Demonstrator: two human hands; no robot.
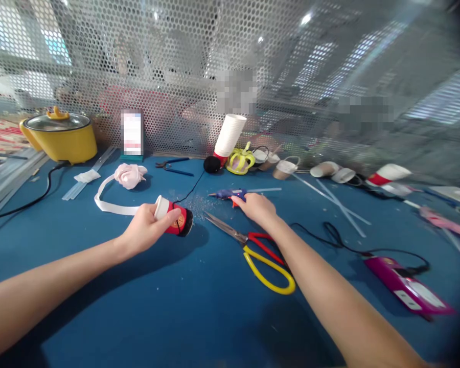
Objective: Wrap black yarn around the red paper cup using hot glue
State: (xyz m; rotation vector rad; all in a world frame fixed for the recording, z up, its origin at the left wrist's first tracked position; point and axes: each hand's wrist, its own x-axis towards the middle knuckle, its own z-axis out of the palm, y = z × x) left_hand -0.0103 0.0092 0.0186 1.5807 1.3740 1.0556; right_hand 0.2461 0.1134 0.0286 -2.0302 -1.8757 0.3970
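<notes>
My left hand [144, 231] grips a red and white paper cup [172, 217], tilted on its side above the table. Black yarn [186, 223] is wound round the cup's right end, and a strand runs back to a black yarn ball [212, 164]. My right hand [254, 208] is closed at the handle of a blue hot glue gun [230, 194], whose nozzle points left; a clear glue stick extends from its back. Below lie large scissors [249, 240] with one red and one yellow handle, partly behind my right forearm.
A white ribbon roll [130, 175], pliers [174, 166] and a propped phone [132, 134] are at the back left. A yellow electric pot [63, 135] stands further left. Stacked paper cups [230, 135] lean by the mesh screen. A purple power strip [404, 286] with cables lies right.
</notes>
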